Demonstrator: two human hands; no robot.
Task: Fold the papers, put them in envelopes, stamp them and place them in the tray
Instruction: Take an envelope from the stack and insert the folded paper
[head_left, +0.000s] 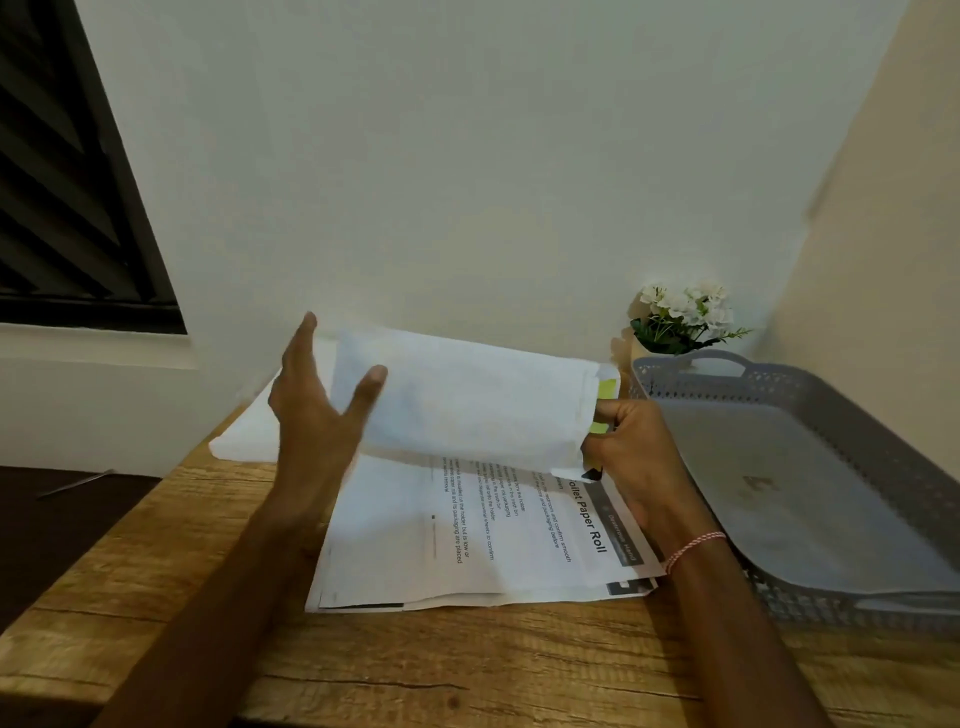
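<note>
1. Biggest thing on my feed is the wooden table (467, 665), which fills the bottom half. A dark louvred window (62, 182) sits up at 10 o'clock.
2. The grey perforated tray (810, 395) sits on the table at 4 o'clock, with its near handle end toward me. Something pale lies flat in it, but I can't tell what.
3. The printed papers (415, 545) are a loose stack flat on the table at 6 o'clock, just left of the tray. The top sheet has a "Paper Roll" heading.
4. The envelope (467, 405) is white and held up in the air right above the far end of that stack. It lies roughly level with its open end toward 3 o'clock.
5. There's a white pile (249, 436) on the table at 9 o'clock of the envelope, partly behind the arm. It could be more envelopes, not sure.
6. The left hand (311, 405) is at the envelope's 9 o'clock end. Its fingers are straight and spread, with the thumb across the front face. I can't tell if it actually touches.
7. The right hand (628, 441) is at the 3 o'clock end, with its fingers curled and pinching the envelope's mouth.
8. White flowers (680, 317) stand at 1 o'clock, behind the tray.
9. A yellow-green strip (607, 388) pokes out of the envelope's mouth, just above the right fingers.
10. There's a thread bracelet (693, 548) on the right wrist.
</note>
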